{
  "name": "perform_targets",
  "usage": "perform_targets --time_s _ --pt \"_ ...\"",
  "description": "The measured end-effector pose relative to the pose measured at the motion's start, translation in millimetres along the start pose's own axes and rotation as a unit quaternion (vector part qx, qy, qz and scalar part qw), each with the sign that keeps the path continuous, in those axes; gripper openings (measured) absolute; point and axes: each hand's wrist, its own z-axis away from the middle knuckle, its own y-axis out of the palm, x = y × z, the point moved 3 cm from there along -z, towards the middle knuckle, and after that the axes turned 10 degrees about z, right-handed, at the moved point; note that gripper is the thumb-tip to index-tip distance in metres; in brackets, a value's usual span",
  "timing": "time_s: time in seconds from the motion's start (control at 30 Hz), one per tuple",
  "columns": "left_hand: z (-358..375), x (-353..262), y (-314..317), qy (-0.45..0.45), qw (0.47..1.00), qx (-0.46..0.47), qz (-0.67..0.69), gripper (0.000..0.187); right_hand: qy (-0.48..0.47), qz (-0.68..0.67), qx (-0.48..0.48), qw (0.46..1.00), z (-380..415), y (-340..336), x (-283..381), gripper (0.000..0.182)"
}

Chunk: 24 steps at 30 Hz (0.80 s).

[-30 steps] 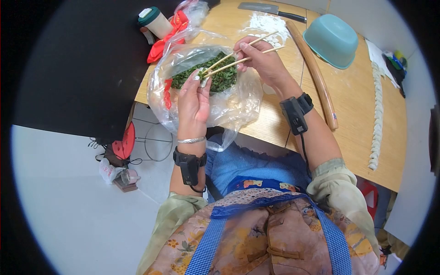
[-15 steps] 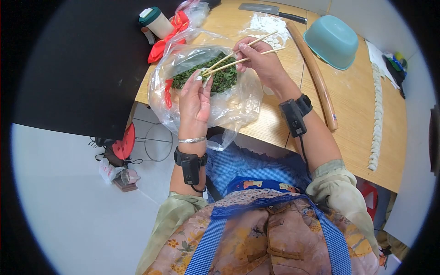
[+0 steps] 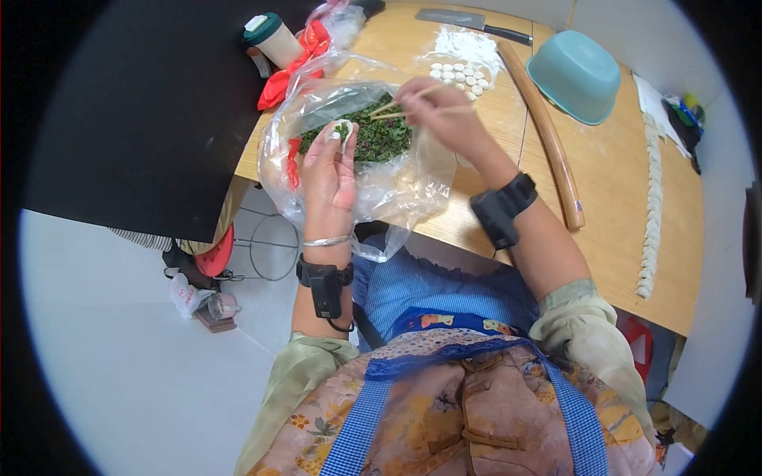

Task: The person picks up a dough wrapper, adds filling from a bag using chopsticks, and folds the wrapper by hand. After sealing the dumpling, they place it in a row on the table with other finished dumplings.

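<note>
Between the fingers of my left hand [image 3: 330, 170] is a small dumpling wrapper [image 3: 348, 136] with some green filling on it. My right hand [image 3: 440, 115], a little blurred, grips a pair of chopsticks [image 3: 389, 114]. Their tips reach the chopped greens [image 3: 385, 139], which lie in a clear plastic bag [image 3: 309, 95] spread open on the table's near left edge. Part of the greens is hidden behind my left hand.
Small dough rounds [image 3: 460, 77] lie by a patch of flour [image 3: 468, 46]. Behind is a cleaver [image 3: 452, 17]. A long rolling pin [image 3: 548, 131] and an upturned blue basin [image 3: 575, 75] are to the right, with a row of dumplings [image 3: 653, 214] beyond. A lidded cup [image 3: 278, 44] stands back left.
The chopsticks have moved off the wrapper and back to the greens, away from my left hand. Green filling now shows on the wrapper. My left hand has shifted slightly left.
</note>
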Motion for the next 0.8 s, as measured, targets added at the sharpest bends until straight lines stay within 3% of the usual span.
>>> perform_targets --time_s 0.03,0.07,0.1,0.17,0.3,0.37,0.4,0.5,0.6,0.73,0.8 --pt "0.3 -1.8 1.3 0.001 1.0 0.002 0.0 0.025 -0.182 0.194 0.015 0.964 4.9 10.0 5.2 0.011" --pt "0.1 -4.5 3.2 0.005 1.0 0.011 -0.001 0.024 -0.35 0.374 0.029 0.858 13.1 23.4 7.0 0.009" --pt "0.2 -7.7 6.1 0.01 1.0 0.021 -0.002 0.024 -0.351 0.374 0.028 0.858 17.1 30.6 5.5 0.009" --pt "2.1 -14.2 13.9 0.012 0.999 0.033 -0.011 0.024 -0.298 0.501 0.125 0.803 24.0 49.9 -1.1 0.012" --pt "6.0 -19.8 38.3 -0.015 0.995 0.076 -0.055 0.023 -0.308 0.518 0.115 0.79 25.8 52.8 1.5 0.011" --pt "6.4 -15.8 53.5 -0.033 0.993 0.098 -0.064 0.024 -0.378 0.492 0.066 0.782 28.8 45.7 9.4 0.009" --pt "6.8 -12.0 62.6 -0.046 0.989 0.115 -0.075 0.024 -0.37 0.499 0.062 0.781 33.0 37.9 14.2 0.009" --pt "14.7 14.9 85.5 -0.097 0.982 0.148 -0.072 0.024 -0.317 0.472 -0.08 0.819 58.9 -6.5 50.7 0.014" --pt "40.5 59.8 98.8 -0.168 0.968 0.172 -0.073 0.024 -0.282 0.442 -0.163 0.835 97.1 -53.6 66.1 0.021" --pt "74.5 117.5 95.5 -0.272 0.938 0.199 -0.077 0.026 -0.182 0.451 -0.156 0.86 144.9 -91.6 58.9 0.025" --pt "82.4 137.9 86.5 -0.298 0.937 0.168 -0.076 0.025 -0.188 0.468 -0.143 0.851 156.5 -96.8 48.1 0.026"
